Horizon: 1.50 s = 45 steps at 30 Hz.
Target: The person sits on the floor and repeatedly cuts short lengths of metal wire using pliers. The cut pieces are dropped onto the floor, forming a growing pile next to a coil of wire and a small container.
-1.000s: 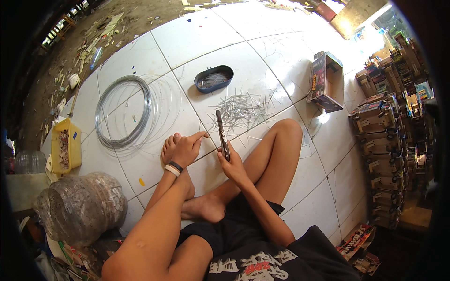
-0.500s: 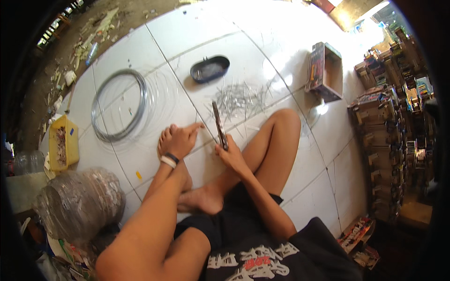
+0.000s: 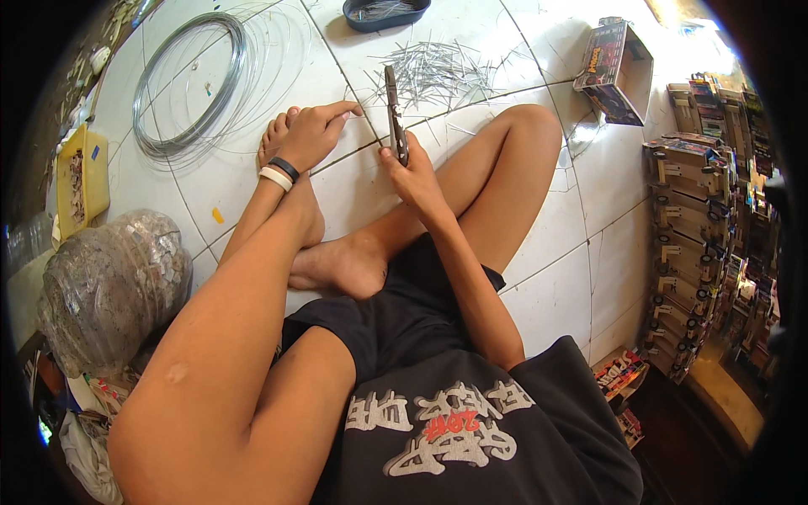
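My right hand is closed around the handles of dark metal pliers, whose jaws point away from me. My left hand lies over the toes of my left foot, its index finger stretched along the tiles and its thumb apart from it; the other fingers are partly hidden. No object shows clearly in it. Just beyond the pliers, many short cut wire pieces lie in a loose pile. A coil of silvery wire rests on the floor left of my left hand, with thin loops spreading off it.
A dark oval tray with wire bits stands beyond the pile. An open printed box sits at right, near stacked wooden toy vehicles. At left are a yellow container and a plastic-wrapped bundle. My bent legs flank the white tiles.
The view has tilted down, so floor things appear higher in the picture. My hands keep nearly the same pose, the right still holding the pliers upright.
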### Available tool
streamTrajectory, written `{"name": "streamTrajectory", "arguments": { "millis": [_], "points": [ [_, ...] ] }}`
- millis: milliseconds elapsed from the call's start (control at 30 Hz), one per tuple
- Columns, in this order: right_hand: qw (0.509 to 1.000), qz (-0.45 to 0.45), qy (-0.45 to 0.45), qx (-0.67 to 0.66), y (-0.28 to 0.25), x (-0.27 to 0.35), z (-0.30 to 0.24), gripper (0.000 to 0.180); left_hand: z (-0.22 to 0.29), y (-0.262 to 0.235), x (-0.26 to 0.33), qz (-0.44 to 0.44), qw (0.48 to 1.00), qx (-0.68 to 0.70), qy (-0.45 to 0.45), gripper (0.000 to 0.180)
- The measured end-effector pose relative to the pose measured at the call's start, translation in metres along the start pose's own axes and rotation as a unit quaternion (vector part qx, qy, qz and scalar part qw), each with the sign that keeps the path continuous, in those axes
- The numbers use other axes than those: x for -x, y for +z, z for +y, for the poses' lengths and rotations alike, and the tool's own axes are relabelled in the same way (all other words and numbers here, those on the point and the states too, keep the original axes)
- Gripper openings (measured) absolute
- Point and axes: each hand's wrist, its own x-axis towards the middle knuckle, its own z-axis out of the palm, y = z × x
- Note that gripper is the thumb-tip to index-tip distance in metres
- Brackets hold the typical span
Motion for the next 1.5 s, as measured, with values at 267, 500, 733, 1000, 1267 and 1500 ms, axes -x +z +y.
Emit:
{"name": "streamTrajectory", "arguments": {
  "millis": [267, 500, 733, 1000, 1267, 1500],
  "points": [
    [0.999, -0.011, 0.030, 0.000, -0.009, 0.001, -0.015, 0.026, -0.010, 0.004, 0.002, 0.006, 0.999, -0.029, -0.015, 0.027],
    [0.999, 0.008, 0.047, 0.017, -0.003, -0.001, -0.008, 0.019, -0.005, 0.001, 0.003, 0.029, 0.999, -0.005, 0.021, 0.027],
    [0.996, 0.055, 0.041, 0.053, 0.000, 0.000, -0.007, 0.028, 0.012, -0.002, 0.004, 0.015, 1.000, -0.015, -0.003, 0.026],
    [0.997, 0.056, 0.048, 0.034, -0.008, -0.002, -0.017, 0.033, 0.013, -0.007, 0.003, -0.005, 0.999, -0.019, -0.047, 0.026],
    [1.000, -0.007, -0.005, -0.015, 0.014, 0.016, -0.008, 0.052, 0.009, -0.003, 0.003, 0.016, 1.000, 0.001, -0.021, 0.027],
    [0.991, 0.120, -0.057, 0.007, 0.021, 0.003, -0.012, 0.042, 0.008, -0.004, 0.002, -0.017, 0.998, 0.019, -0.055, 0.026]
  ]
}}
